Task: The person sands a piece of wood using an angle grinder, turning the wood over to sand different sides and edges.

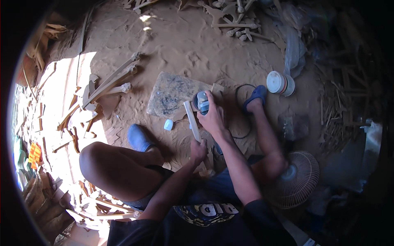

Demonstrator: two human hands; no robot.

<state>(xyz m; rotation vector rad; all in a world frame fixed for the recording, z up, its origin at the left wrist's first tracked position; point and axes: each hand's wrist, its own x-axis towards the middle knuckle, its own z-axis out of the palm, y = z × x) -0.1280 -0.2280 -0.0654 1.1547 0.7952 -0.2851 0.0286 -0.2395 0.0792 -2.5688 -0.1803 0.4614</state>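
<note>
My left hand (198, 150) is closed round the lower end of a long, flat, pale strip (192, 119) that looks like bone. The strip points up and away from me, its far end beside a power tool (202, 102) that looks like a small angle grinder, with a dark round edge facing the strip. My right hand (213, 118) wraps round this tool from the right. Whether strip and tool touch, I cannot tell. Just beyond both hands lies a stained, pale slab (170, 95) on the sandy ground. A small light-blue piece (168, 124) rests near its front edge.
Long knobby bones (111, 84) lie at the left, more bones (236, 25) at the far side. A lidded white tub (277, 83) stands at the right, beyond my sandalled foot. A black cord (246, 135) loops right of the tool. A round fan (298, 178) is near my right knee.
</note>
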